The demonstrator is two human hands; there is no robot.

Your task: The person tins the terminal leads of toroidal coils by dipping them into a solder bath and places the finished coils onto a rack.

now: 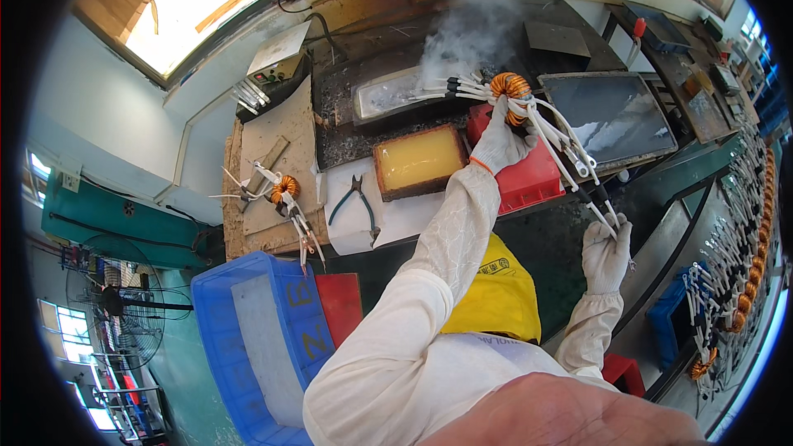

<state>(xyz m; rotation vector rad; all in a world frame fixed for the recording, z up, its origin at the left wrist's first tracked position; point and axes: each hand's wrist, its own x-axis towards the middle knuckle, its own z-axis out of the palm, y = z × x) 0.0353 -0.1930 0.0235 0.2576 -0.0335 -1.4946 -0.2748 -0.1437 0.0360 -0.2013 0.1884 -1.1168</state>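
My gloved left hand (pixel 502 144) is closed on a copper-wound toroidal coil (pixel 510 87), held up over a red bin. White-sleeved leads run out of the coil on two sides. One bundle points left, its tips over a rectangular metal bath (pixel 388 96) that looks like molten solder, with smoke rising there. The other leads, some with ring terminals, hang toward the lower right. My gloved right hand (pixel 607 258) pinches the ends of these coil leads. In front of the bath stands a tray of amber liquid (pixel 420 162).
Cutting pliers (pixel 355 208) lie on white paper, right of a second coil (pixel 286 190) on a board. The red bin (pixel 533 173) stands beside the amber tray. A blue crate (pixel 248 322) is at lower left. Several coils (pixel 747 281) line the right side; a fan (pixel 116 301) stands left.
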